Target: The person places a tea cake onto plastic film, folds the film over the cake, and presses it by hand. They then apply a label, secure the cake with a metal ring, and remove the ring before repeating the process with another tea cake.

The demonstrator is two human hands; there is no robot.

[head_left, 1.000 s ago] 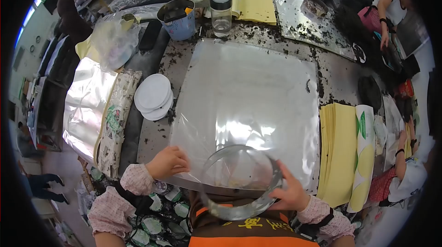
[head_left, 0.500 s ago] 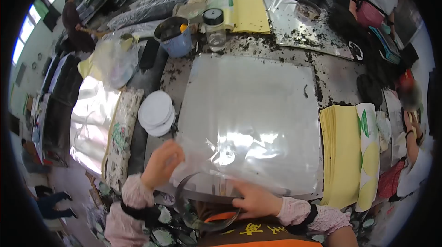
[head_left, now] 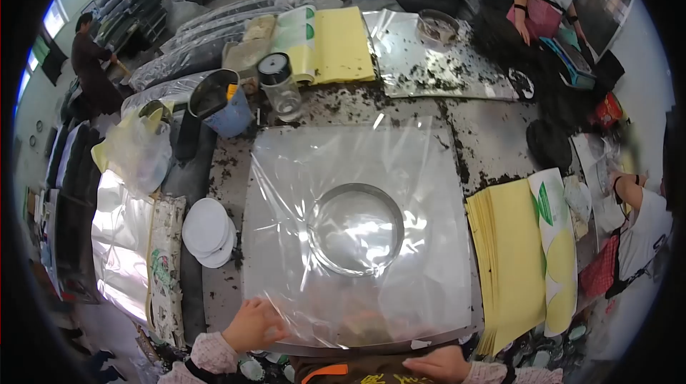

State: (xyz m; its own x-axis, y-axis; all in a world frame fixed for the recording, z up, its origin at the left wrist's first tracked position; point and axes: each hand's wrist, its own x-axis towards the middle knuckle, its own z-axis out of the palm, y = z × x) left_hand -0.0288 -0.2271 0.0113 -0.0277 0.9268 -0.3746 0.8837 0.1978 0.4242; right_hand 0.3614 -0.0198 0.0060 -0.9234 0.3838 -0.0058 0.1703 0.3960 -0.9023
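Note:
A round metal ring [head_left: 399, 234] lies around the middle of a large square metal sheet [head_left: 429, 298] on the table. Wrinkled clear film [head_left: 282, 230] spreads across the sheet; whether the ring is over or under it I cannot tell. My left hand [head_left: 255, 325] rests at the sheet's front left corner, fingers apart on the film's edge. Below the front edge, against the dark apron, is my right hand [head_left: 439, 365] with its fingers stretched out and nothing visible in it.
White round lids [head_left: 207, 228] lie left of the sheet, yellow paper [head_left: 511, 255] right. Behind stand a blue bucket [head_left: 229, 116] and a clear jar [head_left: 284, 98]. Dark flakes litter the table. Other people are at the right and far left.
The ring has gone from between my hands to the middle of the sheet. My right hand has let go of it and drawn back; my left hand has come down to the corner.

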